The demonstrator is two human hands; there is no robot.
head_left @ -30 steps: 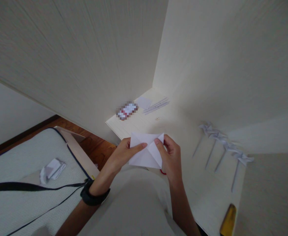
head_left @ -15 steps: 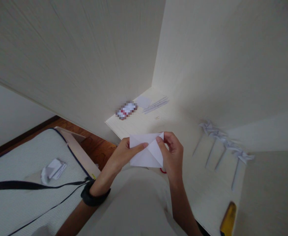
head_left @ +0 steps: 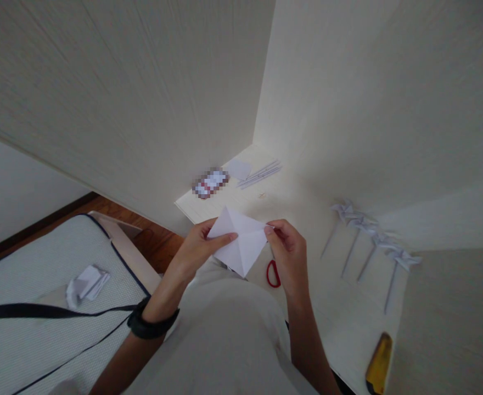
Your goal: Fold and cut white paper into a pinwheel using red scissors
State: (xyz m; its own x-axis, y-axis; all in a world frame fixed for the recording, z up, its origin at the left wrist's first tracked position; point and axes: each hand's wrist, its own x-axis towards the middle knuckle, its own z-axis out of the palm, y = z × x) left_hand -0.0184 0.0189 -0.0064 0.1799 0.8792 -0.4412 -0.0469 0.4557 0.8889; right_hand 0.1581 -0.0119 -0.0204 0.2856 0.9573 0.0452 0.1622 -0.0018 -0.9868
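A white square sheet of paper (head_left: 241, 247) with crossing diagonal creases is held up between my two hands, turned with a corner toward me. My left hand (head_left: 204, 244) grips its left corner, thumb lying on top and fingers beneath. At the right corner, my right hand (head_left: 288, 247) pinches the paper between thumb and fingers. Red-handled scissors (head_left: 273, 274) lie on the table just below my right hand, partly covered by it. Several paper pinwheels on sticks (head_left: 359, 219) lie in a row to the right.
On the white table (head_left: 307, 307) toward the back are thin white sticks (head_left: 262, 174), another paper sheet (head_left: 240, 169) and a blurred-out object (head_left: 211, 182). A yellow tool handle (head_left: 378, 362) lies at the right edge. Folded paper (head_left: 89, 282) rests on the mattress (head_left: 31, 263) at left.
The paper has turned from edges level to a diamond position, and my right hand now pinches its corner. More of the scissors shows. The view has shifted slightly.
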